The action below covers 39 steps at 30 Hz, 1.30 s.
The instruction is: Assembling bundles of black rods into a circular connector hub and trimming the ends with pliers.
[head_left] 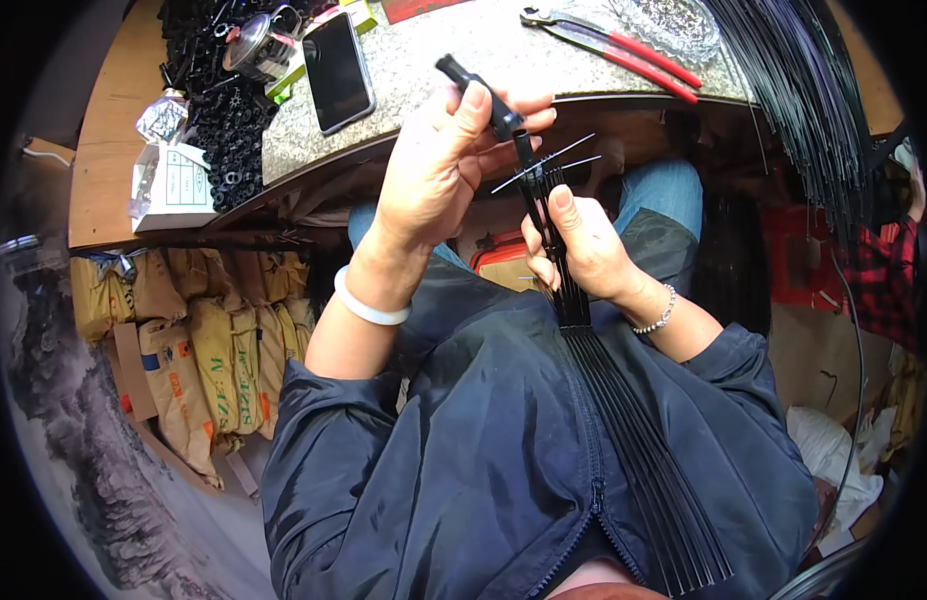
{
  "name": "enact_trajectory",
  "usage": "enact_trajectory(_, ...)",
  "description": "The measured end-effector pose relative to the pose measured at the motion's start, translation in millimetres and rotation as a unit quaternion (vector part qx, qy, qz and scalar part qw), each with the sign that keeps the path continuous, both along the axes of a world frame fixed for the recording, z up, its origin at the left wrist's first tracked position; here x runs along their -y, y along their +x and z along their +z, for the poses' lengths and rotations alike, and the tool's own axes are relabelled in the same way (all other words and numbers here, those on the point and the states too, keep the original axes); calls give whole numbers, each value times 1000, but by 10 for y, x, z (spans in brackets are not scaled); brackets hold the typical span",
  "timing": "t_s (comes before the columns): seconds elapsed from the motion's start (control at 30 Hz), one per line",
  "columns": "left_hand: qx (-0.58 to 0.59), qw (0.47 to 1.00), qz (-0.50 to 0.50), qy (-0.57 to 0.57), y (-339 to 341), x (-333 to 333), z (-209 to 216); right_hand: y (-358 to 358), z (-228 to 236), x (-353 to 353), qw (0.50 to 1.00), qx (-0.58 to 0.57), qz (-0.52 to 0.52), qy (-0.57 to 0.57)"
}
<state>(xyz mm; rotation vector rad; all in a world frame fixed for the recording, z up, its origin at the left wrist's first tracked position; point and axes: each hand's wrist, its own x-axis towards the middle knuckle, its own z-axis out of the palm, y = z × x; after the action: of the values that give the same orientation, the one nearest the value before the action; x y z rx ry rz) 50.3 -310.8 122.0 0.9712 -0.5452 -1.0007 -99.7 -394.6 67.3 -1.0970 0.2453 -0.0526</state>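
Note:
Above the table's near edge, my left hand (433,165) pinches a short black plastic tube piece (502,117) between thumb and fingers. Its lower end sits close to the top of a black shaft (524,148); whether they touch is hard to tell. My right hand (591,248) is closed round a black umbrella frame (573,310) just below that. Long thin ribs (643,450) fan down from the frame across my dark jacket. Thin bright metal wires (573,162) stick out sideways near the frame's top.
Red-handled pliers (623,55) lie on the table beside a large bundle of dark ribs (803,110). Left of them are a phone (338,75), a glass pot (258,45), a heap of small black parts (233,140) and a white box (173,190). Stuffed sacks (218,350) stand below.

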Motion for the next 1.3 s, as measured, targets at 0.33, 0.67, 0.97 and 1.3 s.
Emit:
enact_trajectory(0.33,29,999,-7,38,14,24,-65,12,25,36,1000,-19,-6,14)
enact_trajectory(0.67,84,993,-9,78,-5,29,-125,14,26,49,1000,-13,-18,-6)
enact_trajectory(0.97,39,996,-65,41,14,17,-139,13,26,54,1000,-8,-14,-4)
enact_trajectory(1.3,91,993,-79,17,48,9,-225,-6,53,62,1000,-6,-6,4)
